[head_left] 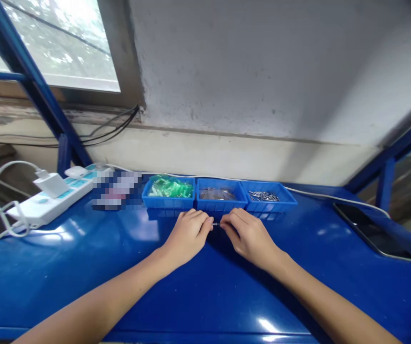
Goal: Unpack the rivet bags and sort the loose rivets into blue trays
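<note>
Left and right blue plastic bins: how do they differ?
The left blue plastic bin holds translucent green pieces; the right blue plastic bin holds slim silvery pieces. The left bin's heap reaches its rim; the right bin's lies lower. Both stand on the glossy blue table.

No label or number can be read. Any print on the white power strip [67, 198] is too blurred to tell.

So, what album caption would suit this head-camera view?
Left hand and right hand pinch a tiny part before three blue bins on a blue table.
</note>
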Available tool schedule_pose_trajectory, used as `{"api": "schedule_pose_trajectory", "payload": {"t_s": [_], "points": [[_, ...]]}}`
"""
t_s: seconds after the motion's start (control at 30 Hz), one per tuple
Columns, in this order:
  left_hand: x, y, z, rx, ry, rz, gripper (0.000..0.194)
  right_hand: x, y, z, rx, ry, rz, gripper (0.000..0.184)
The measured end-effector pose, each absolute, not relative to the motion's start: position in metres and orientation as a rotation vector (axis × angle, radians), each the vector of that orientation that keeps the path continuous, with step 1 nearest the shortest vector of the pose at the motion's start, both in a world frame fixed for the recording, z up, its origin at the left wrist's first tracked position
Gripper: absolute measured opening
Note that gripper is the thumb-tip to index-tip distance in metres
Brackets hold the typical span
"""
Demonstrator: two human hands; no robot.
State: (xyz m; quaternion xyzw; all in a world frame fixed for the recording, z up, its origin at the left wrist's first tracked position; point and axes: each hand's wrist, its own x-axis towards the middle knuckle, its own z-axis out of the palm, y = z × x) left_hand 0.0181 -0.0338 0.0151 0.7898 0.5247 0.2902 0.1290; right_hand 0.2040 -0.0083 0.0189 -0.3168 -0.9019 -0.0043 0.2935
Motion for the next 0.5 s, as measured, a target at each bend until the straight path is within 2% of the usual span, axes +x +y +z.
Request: {"api": "schedule_pose_trajectory", "payload": {"t_s": [0.13,0.2,0.37,0.5], "points": [[0.019,-0.038,0.019,2.248,1.474,0.98,0.014,0.206,-0.007,0.017,-0.939,-2.331,-0.081,0.021],[0.019,-0.039,0.022,2.302,1.444,0.989,0.011,0.206,-0.009,0.018,-0.953,-2.316,-0.084,0.025],[0.018,-0.037,0.026,2.378,1.451,0.97,0.026,0.204,-0.013,0.022,-0.893,-2.346,-0.017,0.02],[0.016,-0.036,0.026,2.353,1.464,0.999,0.034,0.204,-0.013,0.019,-0.801,-2.371,-0.131,0.015]]}}
